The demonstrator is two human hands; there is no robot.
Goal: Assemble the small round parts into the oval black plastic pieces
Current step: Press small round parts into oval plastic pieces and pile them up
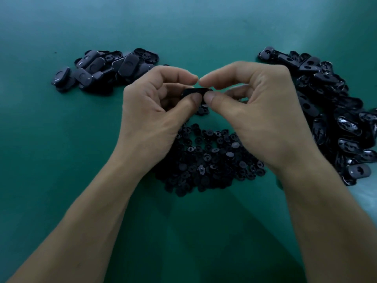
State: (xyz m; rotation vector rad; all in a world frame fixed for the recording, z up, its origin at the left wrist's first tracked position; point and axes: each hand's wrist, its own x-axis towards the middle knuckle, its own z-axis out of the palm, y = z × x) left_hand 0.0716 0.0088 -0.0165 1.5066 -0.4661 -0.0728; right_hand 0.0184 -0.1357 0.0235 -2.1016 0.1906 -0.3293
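- Head view: pinching one oval black piece [196, 91] at either end with left hand [155, 107] and right hand [253, 103].
- Held above pile of small round parts [210, 160].
- Flanked both sides by oval heaps [102, 70].

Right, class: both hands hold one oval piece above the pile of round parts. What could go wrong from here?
The oval piece is pinched only at the fingertips of the left hand and right hand, so it may slip into the round parts below. The thumbs cover much of it, so a badly seated part might go unnoticed.
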